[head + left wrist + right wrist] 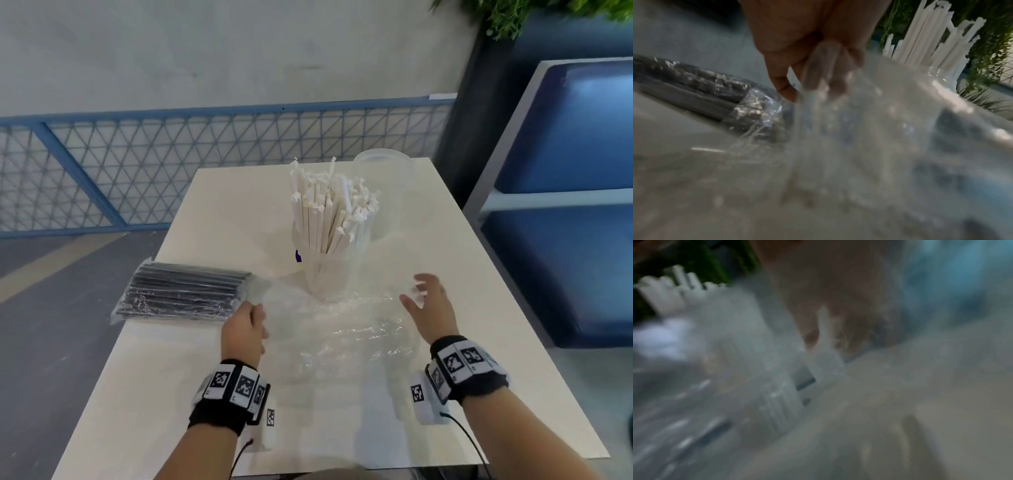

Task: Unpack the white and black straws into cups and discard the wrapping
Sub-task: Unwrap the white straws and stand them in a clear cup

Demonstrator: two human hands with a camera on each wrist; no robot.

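White paper-wrapped straws [329,212] [931,37] stand upright in a clear cup [325,277] at the table's middle. A second clear cup [383,164] stands empty behind it. A sealed pack of black straws [181,291] [701,91] lies at the left edge. Loose clear wrapping [342,329] [859,129] is spread in front of the straw cup, between my hands. My left hand [253,308] [801,91] pinches the wrapping's left end beside the black pack. My right hand [416,294] hovers over the wrapping's right end with its fingers spread; the right wrist view is blurred.
The white table [496,342] ends close on the left, where the black pack overhangs its edge. A blue mesh railing [205,164] runs behind, blue cushioned seats [565,205] stand at the right, and plants [531,13] hang at the top right.
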